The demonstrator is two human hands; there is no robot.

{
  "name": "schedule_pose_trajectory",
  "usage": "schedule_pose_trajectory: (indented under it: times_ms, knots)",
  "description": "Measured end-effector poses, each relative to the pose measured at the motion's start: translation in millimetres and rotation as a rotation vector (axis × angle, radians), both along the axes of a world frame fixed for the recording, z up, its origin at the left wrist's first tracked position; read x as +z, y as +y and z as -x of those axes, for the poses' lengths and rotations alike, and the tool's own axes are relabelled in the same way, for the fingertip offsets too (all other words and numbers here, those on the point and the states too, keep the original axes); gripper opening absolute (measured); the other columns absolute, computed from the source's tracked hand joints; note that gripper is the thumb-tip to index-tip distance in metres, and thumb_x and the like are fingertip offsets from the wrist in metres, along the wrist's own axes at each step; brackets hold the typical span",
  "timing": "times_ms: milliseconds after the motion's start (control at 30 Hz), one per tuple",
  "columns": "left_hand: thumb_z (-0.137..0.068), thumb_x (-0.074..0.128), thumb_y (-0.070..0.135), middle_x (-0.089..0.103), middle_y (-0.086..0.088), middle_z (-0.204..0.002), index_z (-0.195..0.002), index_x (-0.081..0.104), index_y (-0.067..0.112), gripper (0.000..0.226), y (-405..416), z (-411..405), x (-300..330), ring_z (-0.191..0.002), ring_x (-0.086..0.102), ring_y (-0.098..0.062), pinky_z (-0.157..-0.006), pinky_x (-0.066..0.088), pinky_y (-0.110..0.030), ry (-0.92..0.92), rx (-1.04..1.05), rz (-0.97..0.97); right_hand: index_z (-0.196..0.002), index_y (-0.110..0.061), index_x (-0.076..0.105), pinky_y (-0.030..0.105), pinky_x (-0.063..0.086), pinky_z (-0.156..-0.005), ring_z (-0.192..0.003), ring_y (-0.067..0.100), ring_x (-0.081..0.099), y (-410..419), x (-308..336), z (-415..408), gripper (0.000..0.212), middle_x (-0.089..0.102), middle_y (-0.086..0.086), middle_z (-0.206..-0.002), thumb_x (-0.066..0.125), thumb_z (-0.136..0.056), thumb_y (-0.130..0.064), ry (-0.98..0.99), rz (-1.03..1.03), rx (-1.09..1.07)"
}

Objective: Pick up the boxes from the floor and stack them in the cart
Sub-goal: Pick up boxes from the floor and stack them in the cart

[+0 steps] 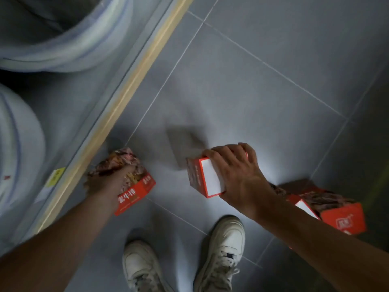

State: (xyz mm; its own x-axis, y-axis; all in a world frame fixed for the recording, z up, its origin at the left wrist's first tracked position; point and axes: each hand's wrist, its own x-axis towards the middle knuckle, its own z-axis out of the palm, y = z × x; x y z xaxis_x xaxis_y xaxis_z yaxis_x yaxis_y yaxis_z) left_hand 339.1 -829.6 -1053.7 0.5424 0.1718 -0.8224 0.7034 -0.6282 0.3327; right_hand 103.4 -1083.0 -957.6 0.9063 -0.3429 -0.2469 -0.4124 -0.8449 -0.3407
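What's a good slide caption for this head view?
Each hand, left and right, grips a red box; a third lies on the floor.

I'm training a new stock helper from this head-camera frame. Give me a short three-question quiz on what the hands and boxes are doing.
1. True or false: the left hand holds a red printed cardboard box.
2. Which face of the red box with a white side panel does the right hand grip? A) it grips from above B) it lifts from below C) it does not touch it
3. Fill in: beside the right forearm, more red cardboard boxes lie on the grey tiled ____.

Key: 1 true; 2 A; 3 floor.
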Motion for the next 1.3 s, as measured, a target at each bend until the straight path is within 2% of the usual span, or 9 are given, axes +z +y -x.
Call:
schedule_pose_trajectory:
  times_ms: [67, 200, 400, 567, 767, 933, 1033, 1100, 1300]
  knots:
    - [-0.03, 0.099, 0.055, 0.068, -0.005, -0.117, -0.129, 0.054, 0.022, 0.114, -15, 14, 31, -0.091, 0.071, -0.026, -0.078, 0.058, -0.046, -0.086, -0.061, -0.076, -0.137, -0.025, 0.046, 0.05, 0.033, -0.109, -0.119, 0.028, 0.052, -1, 23, 5, 0.088, 0.055, 0.0, -0.131, 0.087, -0.06, -0.033, 0.053, -0.027, -0.029]
    - [-0.035, 0.099, 0.044, 0.074, -0.002, -0.107, -0.12, 0.065, 0.012, 0.097, -35, 56, 128, -0.092, 0.073, -0.016, -0.084, 0.06, -0.035, -0.238, -0.275, 0.187, -0.141, -0.027, 0.043, 0.048, 0.029, -0.109, -0.122, 0.026, 0.049, -11, 93, 7, 0.093, 0.054, -0.002, -0.133, 0.088, -0.06, -0.036, 0.107, -0.061, -0.144]
    - [-0.035, 0.101, 0.049, 0.06, 0.002, -0.131, -0.132, 0.045, 0.035, 0.113, -59, 69, 283, -0.121, 0.06, -0.018, -0.103, 0.048, -0.051, -0.262, -0.42, 0.403, -0.138, -0.03, 0.038, 0.049, 0.031, -0.108, -0.118, 0.026, 0.051, -28, 236, 6, 0.095, 0.055, -0.003, -0.129, 0.09, -0.059, -0.042, 0.059, -0.064, -0.32]
    - [-0.042, 0.097, 0.057, 0.05, 0.001, -0.144, -0.149, 0.029, 0.031, 0.129, -77, 56, 425, -0.133, 0.05, -0.017, -0.109, 0.043, -0.051, -0.325, -0.583, 0.495, -0.143, -0.031, 0.035, 0.05, 0.024, -0.113, -0.128, 0.026, 0.042, -34, 364, 8, 0.093, 0.049, -0.003, -0.139, 0.088, -0.068, -0.043, 0.067, -0.065, -0.52]
    - [-0.046, 0.099, 0.047, 0.054, 0.001, -0.137, -0.144, 0.034, 0.041, 0.118, -85, 44, 583, -0.125, 0.057, -0.016, -0.096, 0.053, -0.051, -0.415, -0.605, 0.678, -0.146, -0.03, 0.035, 0.051, 0.02, -0.118, -0.135, 0.026, 0.039, -26, 500, 0, 0.088, 0.045, -0.005, -0.148, 0.081, -0.074, -0.051, 0.044, -0.047, -0.595]
    - [-0.039, 0.089, 0.038, 0.062, 0.034, -0.116, -0.112, 0.042, 0.077, 0.095, -70, 42, 700, -0.106, 0.061, 0.011, -0.081, 0.052, -0.014, -0.476, -0.596, 0.771, -0.146, -0.031, 0.035, 0.047, 0.022, -0.119, -0.136, 0.023, 0.042, -1, 593, -3, 0.087, 0.046, -0.006, -0.147, 0.08, -0.074, -0.051, 0.0, -0.033, -0.56]
    - [-0.045, 0.094, 0.047, 0.051, 0.011, -0.142, -0.14, 0.028, 0.061, 0.117, -37, 32, 728, -0.128, 0.054, -0.013, -0.101, 0.051, -0.043, -0.55, -0.649, 0.699, -0.148, -0.028, 0.033, 0.042, 0.026, -0.118, -0.135, 0.023, 0.044, 7, 642, -7, 0.091, 0.047, -0.005, -0.148, 0.08, -0.073, -0.053, -0.007, -0.018, -0.506]
    - [-0.047, 0.099, 0.039, 0.047, -0.002, -0.148, -0.152, 0.023, 0.043, 0.129, -17, 27, 747, -0.133, 0.051, -0.025, -0.102, 0.047, -0.059, -0.556, -0.618, 0.714, -0.148, -0.027, 0.035, 0.042, 0.03, -0.115, -0.134, 0.024, 0.047, 17, 670, -10, 0.093, 0.05, -0.004, -0.146, 0.081, -0.072, -0.054, -0.027, -0.003, -0.486]
    - [-0.045, 0.099, 0.05, 0.045, 0.003, -0.149, -0.153, 0.022, 0.04, 0.133, 24, 30, 818, -0.136, 0.048, -0.015, -0.103, 0.049, -0.052, -0.724, -0.632, 0.666, -0.141, -0.028, 0.044, 0.039, 0.041, -0.1, -0.119, 0.023, 0.058, 39, 736, -34, 0.087, 0.059, -0.005, -0.134, 0.08, -0.067, -0.057, -0.15, 0.047, -0.319]
